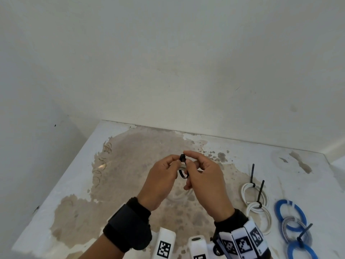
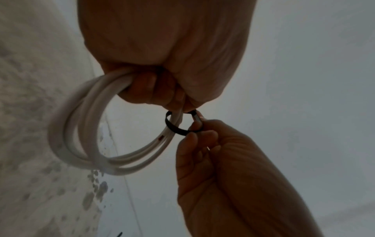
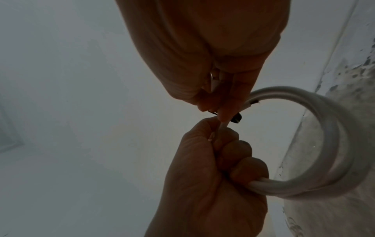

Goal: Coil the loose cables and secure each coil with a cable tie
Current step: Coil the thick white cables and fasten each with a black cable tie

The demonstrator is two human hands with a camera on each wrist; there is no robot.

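The white cable coil (image 2: 85, 133), several round loops, is held above the worktop (image 1: 233, 146). The left hand (image 1: 160, 176) grips its strands. A black cable tie (image 2: 172, 126) forms a loose ring around them, and the right hand (image 1: 203, 176) pinches it.
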